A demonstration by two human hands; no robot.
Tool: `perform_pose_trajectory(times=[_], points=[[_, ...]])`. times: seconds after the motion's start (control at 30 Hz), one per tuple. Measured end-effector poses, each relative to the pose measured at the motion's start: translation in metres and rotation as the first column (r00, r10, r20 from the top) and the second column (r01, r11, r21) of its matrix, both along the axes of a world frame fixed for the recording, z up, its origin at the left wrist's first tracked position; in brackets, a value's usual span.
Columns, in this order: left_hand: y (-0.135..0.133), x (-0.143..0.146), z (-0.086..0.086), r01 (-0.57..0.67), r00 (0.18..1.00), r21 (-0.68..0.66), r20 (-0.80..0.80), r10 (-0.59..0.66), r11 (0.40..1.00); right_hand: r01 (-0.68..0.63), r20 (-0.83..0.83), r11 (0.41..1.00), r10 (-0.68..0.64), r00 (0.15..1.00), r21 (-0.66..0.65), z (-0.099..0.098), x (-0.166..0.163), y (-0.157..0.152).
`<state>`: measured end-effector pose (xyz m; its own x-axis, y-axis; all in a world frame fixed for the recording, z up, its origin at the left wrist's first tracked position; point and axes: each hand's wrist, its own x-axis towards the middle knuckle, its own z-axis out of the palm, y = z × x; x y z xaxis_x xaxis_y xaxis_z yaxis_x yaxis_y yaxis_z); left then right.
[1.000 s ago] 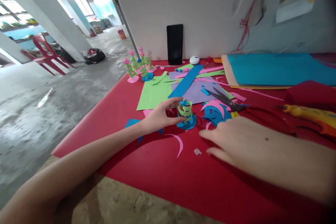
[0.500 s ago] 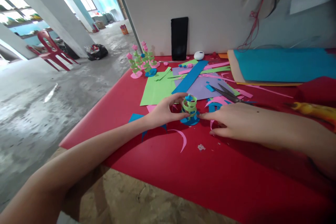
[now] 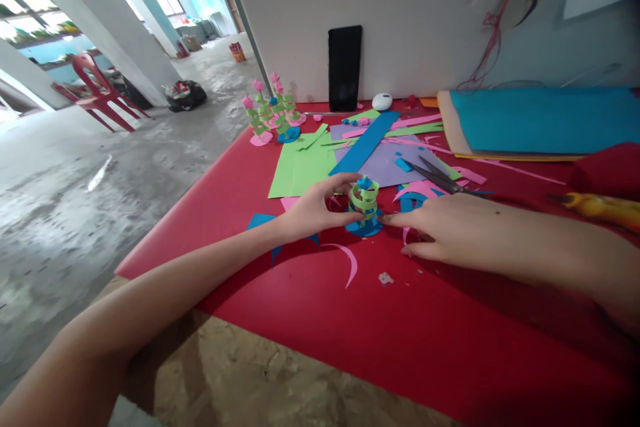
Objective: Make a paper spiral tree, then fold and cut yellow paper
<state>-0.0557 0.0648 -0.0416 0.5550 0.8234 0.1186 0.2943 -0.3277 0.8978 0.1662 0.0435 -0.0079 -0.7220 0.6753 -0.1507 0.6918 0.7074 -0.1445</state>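
- Concrete floor (image 3: pixel 165 167), at left; a red plastic chair (image 3: pixel 97 97) stands on it, well apart from the work.
- White panel (image 3: pixel 420 27), upright behind the work surface; marked, with pink string (image 3: pixel 493 30) hanging at its right.
- Red table (image 3: pixel 310 320); bears all the paper goods noted below.
- Stack of coloured sheets (image 3: pixel 540 123), far right; blue sheet uppermost.
- Green sheet (image 3: pixel 297 170) and purple sheet (image 3: pixel 387 170), lying side by side at centre; a blue strip (image 3: pixel 367 143) lies slantwise across them.
- Right hand (image 3: pixel 423 223), palm down; index finger and thumb apart; index fingertip at the edge of the ornament's blue base, contact or slight gap cannot be told.
- Left hand (image 3: pixel 320 210); thumb and forefinger clamped about the coils of the ornament, thumb in front, forefinger behind.
- Scissors (image 3: pixel 443 180), blades parted, points toward the purple sheet; handles hidden by the right forearm.
- Black phone (image 3: pixel 345 70), leaning upright against the panel.
- Group of paper ornaments (image 3: pixel 280 117), standing at the far left corner; star tops pink and blue.
- Green spiral ornament (image 3: pixel 365 203), upright on the table between the hands; blue star on top.
- White rounded case (image 3: pixel 382 101), beside the phone.
- Pink crescent scrap (image 3: pixel 354 265), nearer the wearer than the ornament.
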Motion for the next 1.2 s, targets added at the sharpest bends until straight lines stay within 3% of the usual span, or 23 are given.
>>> perform_pose_trajectory(times=[0.37, 0.47, 0.6, 0.97, 1.2], points=[[-0.001, 0.0, 0.002, 0.004, 1.0, -0.016, 0.015, -0.003, 1.0, 0.058, -0.022, 0.998, -0.058, 0.998, -0.002, 0.004, -0.004, 0.004], [-0.001, 0.002, 0.002, -0.008, 0.999, -0.022, 0.035, 0.009, 1.0, 0.221, -0.114, 0.975, -0.216, 0.97, 0.035, 0.02, -0.012, 0.004], [-0.001, 0.003, 0.0, -0.01, 0.998, -0.037, 0.064, 0.013, 0.999, 0.431, -0.387, 0.902, -0.388, 0.836, 0.028, 0.033, -0.023, -0.002], [0.001, 0.001, -0.004, 0.02, 0.994, -0.008, 0.109, -0.019, 1.0, 0.361, -0.703, 0.912, -0.387, 0.597, -0.196, 0.003, -0.036, -0.005], [0.003, 0.001, -0.007, 0.05, 0.989, 0.005, 0.137, -0.05, 0.999, 0.335, -0.723, 0.908, -0.406, 0.559, -0.251, 0.005, -0.041, -0.003]])
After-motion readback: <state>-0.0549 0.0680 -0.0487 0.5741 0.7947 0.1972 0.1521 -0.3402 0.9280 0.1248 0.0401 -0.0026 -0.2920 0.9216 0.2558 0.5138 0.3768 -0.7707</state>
